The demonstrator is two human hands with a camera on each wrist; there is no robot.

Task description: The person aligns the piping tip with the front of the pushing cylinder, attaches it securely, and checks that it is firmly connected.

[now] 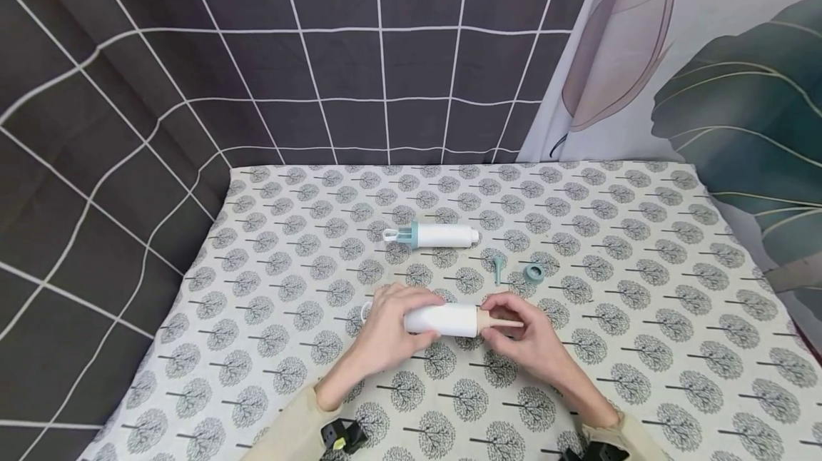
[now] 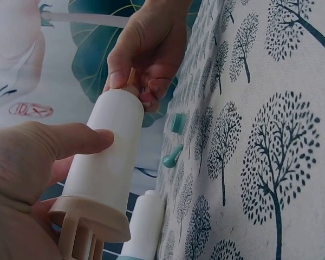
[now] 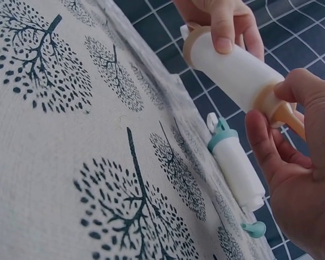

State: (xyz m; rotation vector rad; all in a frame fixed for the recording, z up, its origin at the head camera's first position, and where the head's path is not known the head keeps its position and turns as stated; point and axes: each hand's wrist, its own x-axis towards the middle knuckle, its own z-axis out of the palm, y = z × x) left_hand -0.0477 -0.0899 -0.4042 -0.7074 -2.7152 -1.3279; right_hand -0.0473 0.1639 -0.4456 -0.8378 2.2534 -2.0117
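Observation:
A white syringe-like tube [image 1: 446, 320] with beige end pieces is held level above the patterned cloth. My left hand [image 1: 388, 325] grips its barrel, thumb on the near side. Behind that hand, the beige flanged end [image 2: 89, 216] shows in the left wrist view. At the other end, my right hand [image 1: 529, 340] pinches the beige collar [image 3: 266, 102] between thumb and fingers. A slim beige nozzle [image 1: 509, 322] sticks out past the collar, between the fingers of this hand. Parts of the collar are covered by the fingertips.
Farther back lies a second white tube [image 1: 444, 235] with a teal end and looped handle. Right of it are a loose teal nozzle [image 1: 497, 270] and a teal ring cap [image 1: 534, 273]. A dark gridded curtain [image 1: 417, 61] hangs behind the cloth-covered table [image 1: 308, 389].

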